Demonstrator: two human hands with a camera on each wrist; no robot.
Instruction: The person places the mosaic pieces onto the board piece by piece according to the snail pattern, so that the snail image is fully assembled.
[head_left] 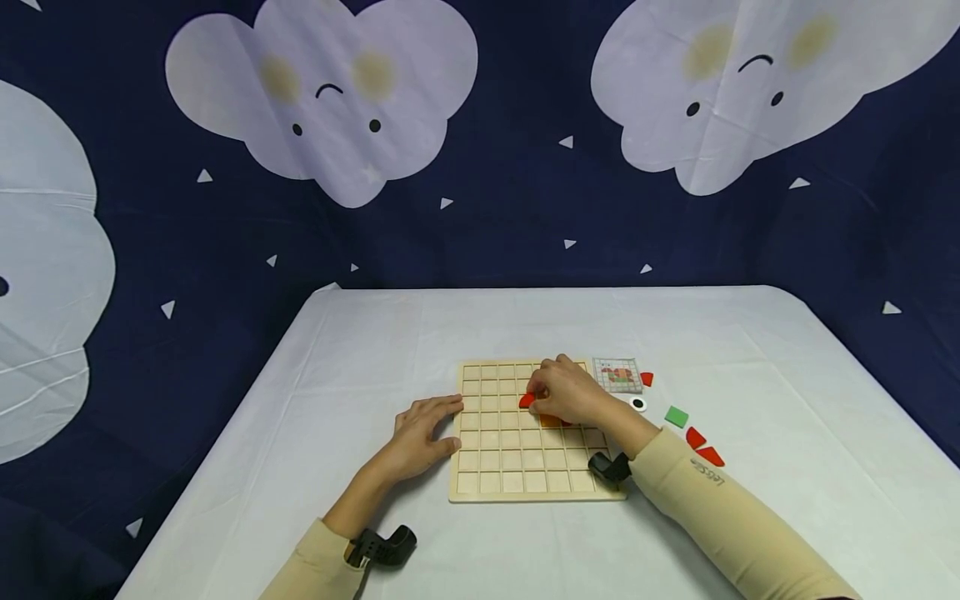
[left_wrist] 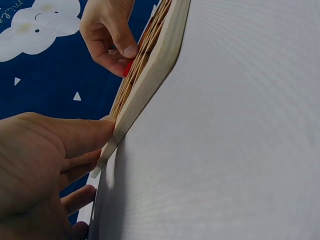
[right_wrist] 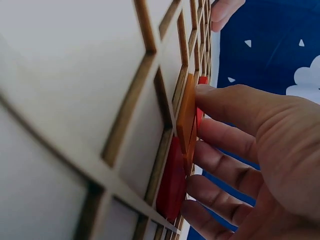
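Note:
A wooden grid board [head_left: 491, 462] lies on the table. At its left edge rests my left hand [head_left: 423, 433], thumb and fingers spread along the rim; the left wrist view has the thumb [left_wrist: 85, 135] against the board's side. Over the board's upper middle, my right hand [head_left: 566, 392] pinches a red piece with a rounded edge [head_left: 527, 401] between thumb and fingers. Beneath that hand, orange pieces [right_wrist: 187, 112] and another red piece [right_wrist: 171, 182] sit in the grid cells. The right hand partly covers these pieces in the head view.
A small picture card [head_left: 617, 375] lies off the board's upper right. Beside it are a red piece [head_left: 647, 378] and a white disc with a black dot [head_left: 637, 404]. Farther right lie a green rectangle [head_left: 677, 417] and two red pieces [head_left: 709, 456]. A dark cloud-patterned cloth [head_left: 517, 167] hangs behind.

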